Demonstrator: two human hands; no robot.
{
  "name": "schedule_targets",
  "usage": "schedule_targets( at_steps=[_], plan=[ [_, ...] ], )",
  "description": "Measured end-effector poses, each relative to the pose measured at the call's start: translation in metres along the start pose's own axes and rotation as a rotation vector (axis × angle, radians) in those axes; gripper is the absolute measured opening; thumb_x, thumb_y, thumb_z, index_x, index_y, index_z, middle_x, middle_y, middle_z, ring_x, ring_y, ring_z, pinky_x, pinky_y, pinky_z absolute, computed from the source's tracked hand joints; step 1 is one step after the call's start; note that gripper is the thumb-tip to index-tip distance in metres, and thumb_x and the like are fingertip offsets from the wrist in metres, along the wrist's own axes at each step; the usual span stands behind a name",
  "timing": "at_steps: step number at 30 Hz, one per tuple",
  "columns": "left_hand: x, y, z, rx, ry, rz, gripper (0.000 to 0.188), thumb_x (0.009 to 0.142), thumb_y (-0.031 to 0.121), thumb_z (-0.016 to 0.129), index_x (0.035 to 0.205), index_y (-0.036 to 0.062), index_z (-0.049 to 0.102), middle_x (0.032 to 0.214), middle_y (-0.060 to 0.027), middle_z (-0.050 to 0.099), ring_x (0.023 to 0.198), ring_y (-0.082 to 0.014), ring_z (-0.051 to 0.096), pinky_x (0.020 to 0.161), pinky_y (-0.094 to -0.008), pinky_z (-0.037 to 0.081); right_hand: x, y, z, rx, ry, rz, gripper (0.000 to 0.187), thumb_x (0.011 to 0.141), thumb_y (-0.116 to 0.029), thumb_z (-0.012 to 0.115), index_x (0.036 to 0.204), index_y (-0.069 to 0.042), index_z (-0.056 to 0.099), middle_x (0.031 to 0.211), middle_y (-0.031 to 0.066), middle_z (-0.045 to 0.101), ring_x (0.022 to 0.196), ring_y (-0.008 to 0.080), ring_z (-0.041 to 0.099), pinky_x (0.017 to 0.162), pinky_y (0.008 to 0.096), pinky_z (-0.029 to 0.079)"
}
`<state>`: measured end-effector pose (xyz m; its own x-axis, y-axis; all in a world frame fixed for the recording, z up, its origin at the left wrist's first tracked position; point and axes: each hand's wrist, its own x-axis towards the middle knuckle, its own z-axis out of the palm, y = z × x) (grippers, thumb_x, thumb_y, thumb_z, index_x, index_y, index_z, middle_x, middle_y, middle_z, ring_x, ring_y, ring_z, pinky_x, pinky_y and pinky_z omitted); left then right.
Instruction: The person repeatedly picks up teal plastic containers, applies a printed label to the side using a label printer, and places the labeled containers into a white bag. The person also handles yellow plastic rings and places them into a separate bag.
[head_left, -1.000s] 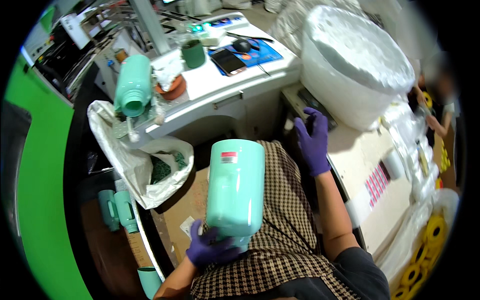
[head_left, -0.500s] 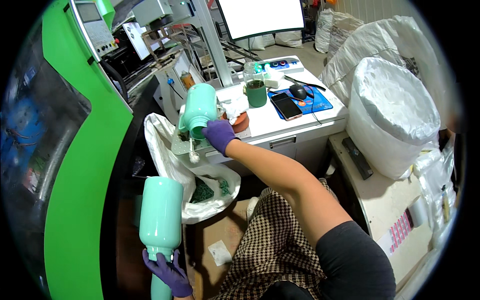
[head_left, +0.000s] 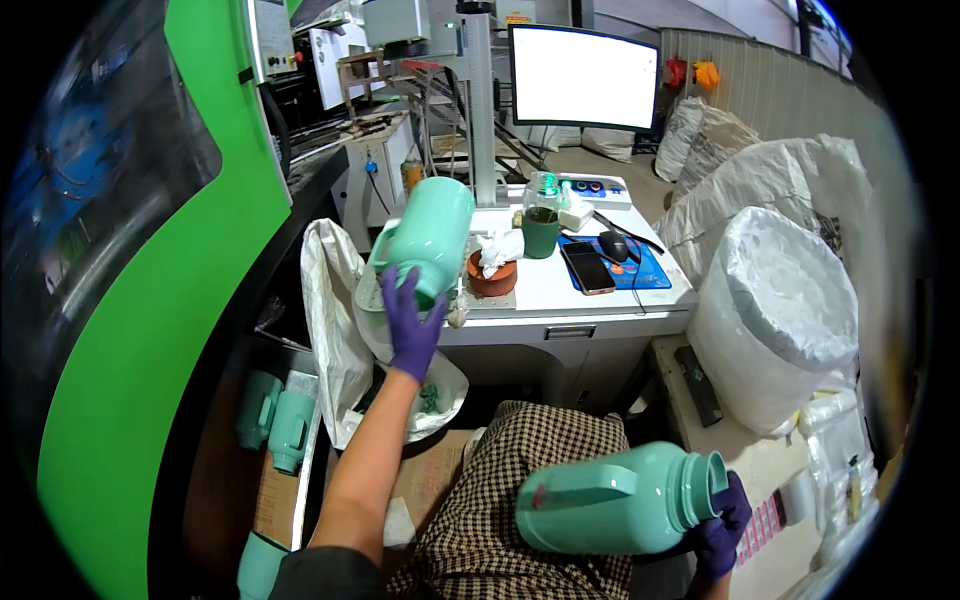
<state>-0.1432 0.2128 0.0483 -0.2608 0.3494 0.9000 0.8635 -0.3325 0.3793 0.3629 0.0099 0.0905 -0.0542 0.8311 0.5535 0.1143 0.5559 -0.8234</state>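
A mint-green jug (head_left: 437, 228) with a side handle, shaped like a thermos body, lies tilted at the left end of the white table, its mouth toward me. My left hand (head_left: 413, 325), in a purple glove, grips its neck, fingers on top and thumb at the side. Over my lap, a second mint-green jug (head_left: 600, 505) lies on its side, handle upward, with a small red mark near its base. My right hand (head_left: 722, 528), also purple-gloved, is closed at its open neck; some fingers are hidden. A reddish-brown round block (head_left: 492, 275) topped with white tissue sits beside the first jug.
Below the table's left end stands a white sack (head_left: 335, 340) with green scraps. More mint-green jugs (head_left: 291, 430) lie in a box at lower left. The table (head_left: 640, 300) bears a bottle (head_left: 541, 220), phone (head_left: 588, 268) and mouse. A white-lined bin (head_left: 775, 320) stands right.
My right hand has moved from the table to my lap's right side, now with a jug. My left hand has risen from lower left to the jug at the table. The view has shifted.
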Motion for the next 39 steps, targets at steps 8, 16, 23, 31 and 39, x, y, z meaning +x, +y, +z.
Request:
schedule_targets(
  at_steps=[8,16,23,31,39],
  plan=[
    [0.015,-0.030,0.054,0.203,-0.066,-0.171,0.079,0.081,0.019,0.080,0.148,0.0081,0.039,0.150,-0.0269,0.033,0.140,-0.0462,0.035,0.117,-0.0503,0.033,-0.046,0.005,-0.034,0.060,-0.186,0.317,0.036,0.090,-0.030,0.071,0.116,-0.004,0.066,0.117,0.0115,0.064,0.102,0.0256,0.060,0.089,0.0390,0.050],
    [0.015,-0.013,0.039,0.387,-0.189,-0.197,0.094,0.083,0.036,0.079,0.156,0.0061,0.028,0.152,-0.0299,0.030,0.142,-0.0485,0.030,0.116,-0.0545,0.031,0.002,-0.017,0.030,-0.087,-0.413,0.070,0.032,0.072,-0.030,0.088,0.094,-0.009,0.077,0.078,0.0049,0.058,0.070,0.0163,0.056,0.060,0.0304,0.042],
    [-0.039,0.224,-0.107,-1.232,-1.156,0.086,0.074,0.078,0.025,0.087,0.142,0.0071,0.054,0.145,-0.0211,0.053,0.133,-0.0347,0.054,0.110,-0.0489,0.044,0.077,-0.001,0.080,0.301,-0.599,-0.044,0.024,0.085,-0.023,0.083,0.103,-0.008,0.077,0.082,0.0031,0.068,0.072,0.0117,0.061,0.065,0.0277,0.049],
    [-0.054,0.205,-0.149,-1.055,-0.990,0.170,0.053,0.066,0.018,0.091,0.110,0.0099,0.062,0.136,-0.0250,0.057,0.121,-0.0411,0.062,0.097,-0.0488,0.054,0.297,0.234,0.136,-0.736,0.011,-0.107,0.072,0.079,-0.043,0.080,0.137,-0.007,0.054,0.124,0.0209,0.062,0.118,0.0359,0.060,0.099,0.0443,0.049],
    [-0.077,0.159,-0.209,-0.425,-0.620,-0.156,0.032,0.073,0.028,0.081,0.085,0.0082,0.058,0.121,-0.0270,0.066,0.105,-0.0418,0.065,0.092,-0.0488,0.053,0.331,0.245,0.189,-1.087,-0.265,0.121,0.091,0.079,-0.061,0.070,0.146,-0.006,0.042,0.129,0.0284,0.061,0.125,0.0424,0.057,0.100,0.0515,0.048]
  ],
)
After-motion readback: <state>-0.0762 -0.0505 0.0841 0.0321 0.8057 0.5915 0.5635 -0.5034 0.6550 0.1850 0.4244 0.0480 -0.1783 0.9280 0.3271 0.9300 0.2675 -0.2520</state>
